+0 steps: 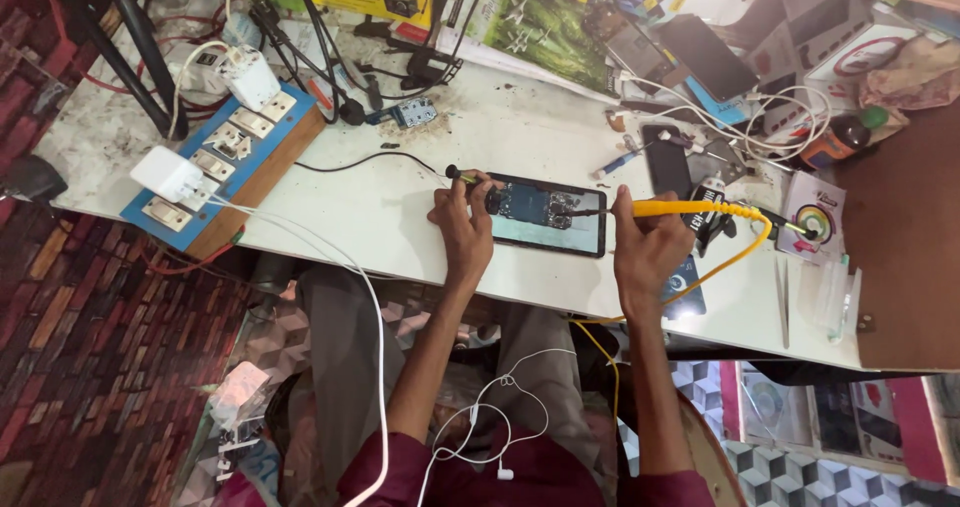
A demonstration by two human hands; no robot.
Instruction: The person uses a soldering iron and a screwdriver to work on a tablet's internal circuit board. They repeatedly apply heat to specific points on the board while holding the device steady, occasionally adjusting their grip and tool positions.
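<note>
Clearly the right hand (648,247) grips a yellow soldering iron (690,208) at the opened phone (548,215), the left hand (462,225) pinching a black probe (470,178) there; a slip could scorch its board.

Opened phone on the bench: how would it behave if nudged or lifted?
The opened phone lies flat on the white bench, so it would probably slide, not tip. Its exposed board looks fragile. The left hand rests at its edge, likely steadying it; the right hand holds a yellow-handled tool.
</note>
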